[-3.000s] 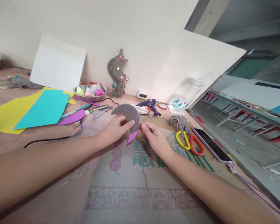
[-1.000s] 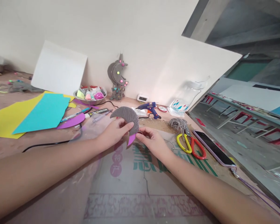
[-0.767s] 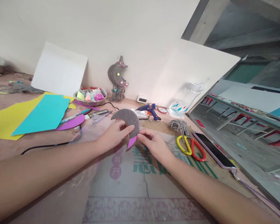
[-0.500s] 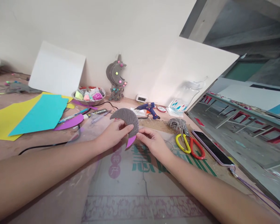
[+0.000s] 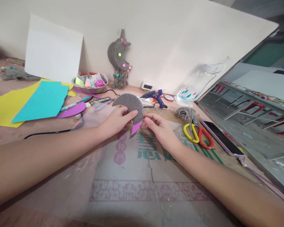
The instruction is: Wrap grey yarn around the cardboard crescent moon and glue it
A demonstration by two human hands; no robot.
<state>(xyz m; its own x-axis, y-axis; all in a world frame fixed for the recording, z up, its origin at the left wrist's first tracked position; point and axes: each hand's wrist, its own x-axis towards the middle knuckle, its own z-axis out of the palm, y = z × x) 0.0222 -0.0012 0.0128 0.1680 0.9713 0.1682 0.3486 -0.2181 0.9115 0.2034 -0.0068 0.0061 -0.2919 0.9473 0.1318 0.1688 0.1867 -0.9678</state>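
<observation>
Both hands pinch the yarn-wrapped moon (image 5: 130, 106) above the bench (image 5: 49, 135): left hand (image 5: 115, 121) on its inner edge, right hand (image 5: 156, 127) at the purple tip, scissors (image 5: 197, 136) nearby.

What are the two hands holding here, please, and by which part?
Both hold a crescent wound in grey yarn. The left hand grips its inner edge; the right hand pinches by the bare purple tip.

Crescent (image 5: 130, 105): matt grey yarn wound over purple card. Scissors (image 5: 198, 136): glossy plastic handles. Bowl (image 5: 90, 89), upper left: shiny metal.
</observation>
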